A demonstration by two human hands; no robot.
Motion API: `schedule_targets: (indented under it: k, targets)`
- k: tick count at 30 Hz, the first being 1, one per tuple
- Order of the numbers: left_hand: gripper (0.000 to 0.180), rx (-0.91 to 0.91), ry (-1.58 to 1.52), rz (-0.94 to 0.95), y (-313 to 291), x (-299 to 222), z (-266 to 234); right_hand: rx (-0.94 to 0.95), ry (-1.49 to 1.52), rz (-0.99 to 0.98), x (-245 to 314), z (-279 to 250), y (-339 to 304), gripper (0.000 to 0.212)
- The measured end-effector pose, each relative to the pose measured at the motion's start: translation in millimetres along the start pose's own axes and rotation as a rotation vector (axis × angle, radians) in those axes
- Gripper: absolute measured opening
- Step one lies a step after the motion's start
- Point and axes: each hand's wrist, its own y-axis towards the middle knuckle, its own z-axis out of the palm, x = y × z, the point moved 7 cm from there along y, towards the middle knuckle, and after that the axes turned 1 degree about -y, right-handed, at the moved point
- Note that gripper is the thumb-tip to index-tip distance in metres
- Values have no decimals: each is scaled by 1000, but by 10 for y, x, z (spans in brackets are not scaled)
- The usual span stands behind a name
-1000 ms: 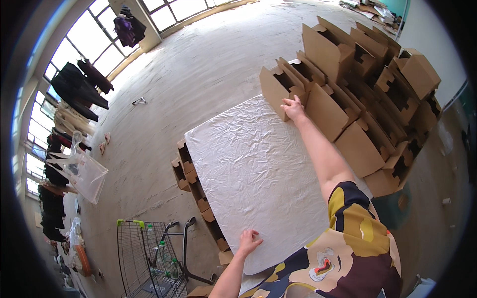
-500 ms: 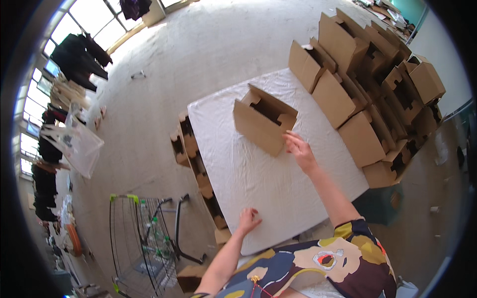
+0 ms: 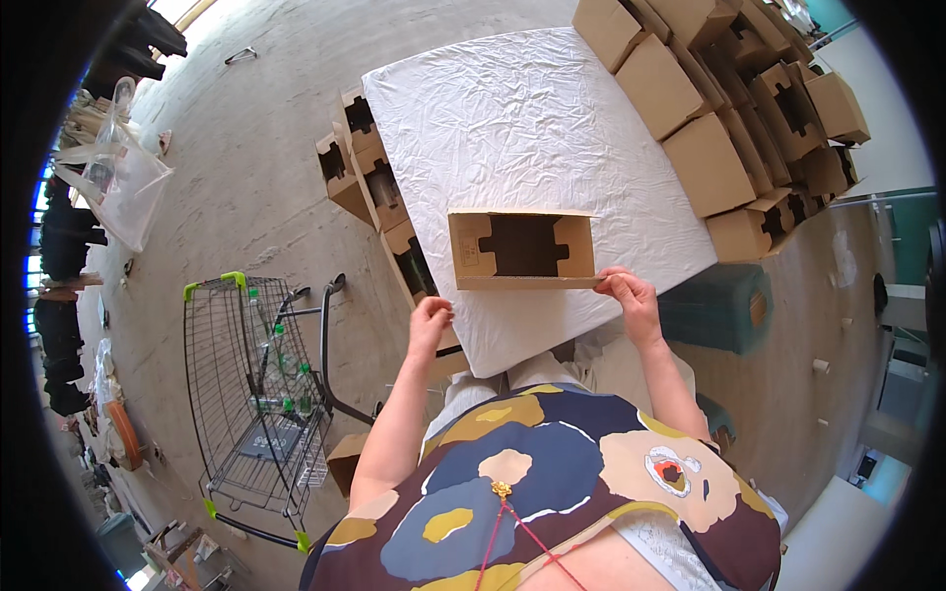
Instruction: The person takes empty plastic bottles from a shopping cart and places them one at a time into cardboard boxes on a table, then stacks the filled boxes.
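An open cardboard box (image 3: 468, 251) stands near the front of a table with a wrinkled white cover (image 3: 512, 108). Cut-out flaps show at the two ends of its dark inside. My right hand (image 3: 633, 300) pinches the box's near right corner between thumb and fingers. Off the box's near left corner, at the table's left edge, my left hand (image 3: 430, 323) hangs with its fingers curled together. It is apart from the box, and I see nothing in it.
Many like cardboard boxes (image 3: 708, 163) are stacked along the table's right side. More boxes (image 3: 382, 192) line its left side. A wire shopping cart (image 3: 246, 364) with green corners and plastic bottles stands at left. A teal bin (image 3: 714, 305) sits at right. Clothes hang far left.
The box has come nearer and turned so its long side faces me. My right hand has taken hold of its near right corner. My left hand's fingers have curled in. The view has shifted.
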Motion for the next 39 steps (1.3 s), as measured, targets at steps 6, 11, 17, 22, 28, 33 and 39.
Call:
schedule_targets:
  k: [6, 11, 17, 22, 28, 33, 39]
  targets:
    - [14, -76, -41, 382, -369, -1091, 70, -122, 47, 104, -149, -47, -120, 30]
    - [22, 50, 41, 526, -430, -1664, 435, -125, 7, 369, -376, -195, 62, 32]
    - [29, 141, 247, 460, -133, -1421, 523, -77, -660, 257, -3, -28, 477, 63]
    - [26, 215, 302, 317, -402, -1324, 695, 186, -1029, 300, 249, 272, 566, 82]
    - [58, -171, 970, 444, -683, -1801, 820, 220, -1332, 433, 223, 512, 637, 87]
    - [68, -22, 1368, 378, -730, -1954, 991, 286, -1404, 432, 194, 527, 788, 80]
    - [74, 129, 1569, 258, -668, -1878, 1224, 365, -1402, 358, 71, 506, 894, 88]
